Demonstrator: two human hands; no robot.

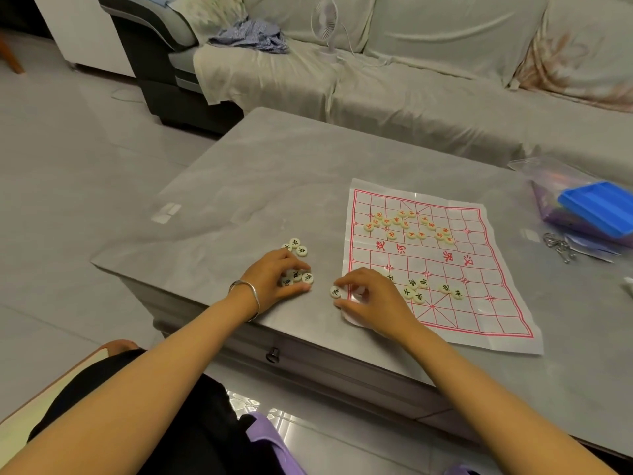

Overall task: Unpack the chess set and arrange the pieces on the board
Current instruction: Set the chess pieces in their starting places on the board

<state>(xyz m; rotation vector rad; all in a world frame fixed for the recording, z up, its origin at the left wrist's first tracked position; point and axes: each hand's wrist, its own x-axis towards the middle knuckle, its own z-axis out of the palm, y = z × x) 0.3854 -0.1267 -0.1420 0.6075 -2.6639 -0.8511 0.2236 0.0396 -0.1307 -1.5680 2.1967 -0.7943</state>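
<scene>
The left hand (274,275), a silver bangle (245,296) on its wrist, lies on the counter (274,166). Its fingers are curled round a clutch of three black-lettered pieces (296,275), which show between fingers and thumb. The right hand (373,299) rests over the near left corner of the board (486,269). Its index finger and thumb pinch a single piece (335,291) that lies on the counter just off the board's edge.

Just beyond the left hand's knuckles sits a loose trio (301,250) of black-lettered discs, touching one another. The board is a thin sheet printed with a red grid, spread flat to the right of both hands. On its near half lie seven near-half pieces (418,297) with black lettering: five bunched beside the right hand, one partly hidden by it, and two a little further right. On the far half lies a scatter of red-lettered pieces (405,223), roughly sixteen, packed too closely for a sure count.

At the counter's right edge one blue tray (596,207) lies on a clear plastic bag (534,169), with a bunch of metal rings (560,246) near it. Two pale tape patches (166,212) sit on the left part of the counter. Behind it, on the covered sofa (445,80), stand one small fan (324,25) and a crumpled striped cloth (253,37).
</scene>
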